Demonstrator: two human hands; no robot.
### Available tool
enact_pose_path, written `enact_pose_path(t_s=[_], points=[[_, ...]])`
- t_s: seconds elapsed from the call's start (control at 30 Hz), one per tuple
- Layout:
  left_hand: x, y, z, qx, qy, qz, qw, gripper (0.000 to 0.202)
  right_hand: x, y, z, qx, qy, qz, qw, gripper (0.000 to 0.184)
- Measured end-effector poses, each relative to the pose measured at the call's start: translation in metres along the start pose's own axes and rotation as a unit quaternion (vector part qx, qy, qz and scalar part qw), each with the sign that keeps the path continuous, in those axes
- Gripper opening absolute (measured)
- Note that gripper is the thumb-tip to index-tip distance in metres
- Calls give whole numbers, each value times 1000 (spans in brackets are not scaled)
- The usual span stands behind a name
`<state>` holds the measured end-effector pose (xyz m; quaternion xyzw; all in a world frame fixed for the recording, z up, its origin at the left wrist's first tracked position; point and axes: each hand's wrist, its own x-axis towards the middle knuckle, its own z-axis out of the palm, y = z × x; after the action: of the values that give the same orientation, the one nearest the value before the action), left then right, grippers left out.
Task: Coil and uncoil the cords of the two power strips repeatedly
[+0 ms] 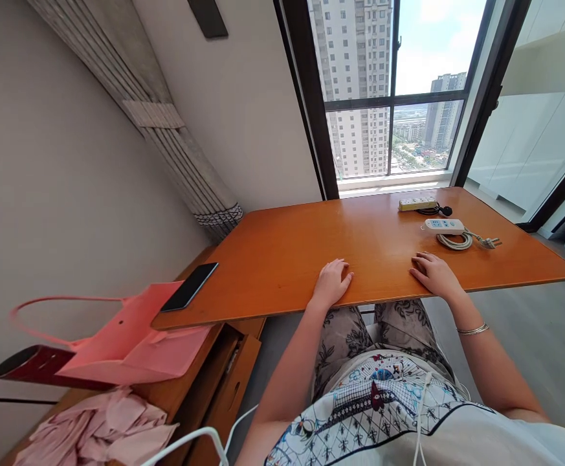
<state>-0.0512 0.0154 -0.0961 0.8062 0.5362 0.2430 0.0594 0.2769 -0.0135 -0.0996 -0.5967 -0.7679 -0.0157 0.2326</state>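
Observation:
My left hand (331,282) rests on the front edge of the orange-brown wooden table (282,252), fingers loosely stretched and holding nothing. Farther right, my right hand (436,274) lies on the same edge, its fingers also apart and nothing in them. Just beyond the right hand is a white power strip (444,226) with a coiled pale cord (455,242) and a plug (490,243). Behind it lies a yellow-edged power strip (417,204) with a black cord and black plug (446,211). Neither hand touches the strips.
A dark-screened phone (189,287) lies at the table's left end. Beside that end stand a pink bag (131,343), a dark red cylinder (34,366) and crumpled pink cloth (98,430) on a wooden cabinet (224,388). A window (393,100) rises behind the table.

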Motion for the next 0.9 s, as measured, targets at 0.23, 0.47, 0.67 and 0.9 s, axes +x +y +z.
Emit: enact_pose_path(t_s=[0.23,0.47,0.67,0.9], points=[[0,-1,2,2,5,3,1000,28,0,-1,-1,-9,-14,7,1000,43],[-1,-2,2,3,10,4,1000,26,0,-1,-2,1,-9,5,1000,41],[-1,-1,1,-2,11,3,1000,26,0,1,1,7,4,-1,1000,39],[-1,0,-1,-5,2,-4,1000,27,0,0,0,8,-6,4,1000,41]])
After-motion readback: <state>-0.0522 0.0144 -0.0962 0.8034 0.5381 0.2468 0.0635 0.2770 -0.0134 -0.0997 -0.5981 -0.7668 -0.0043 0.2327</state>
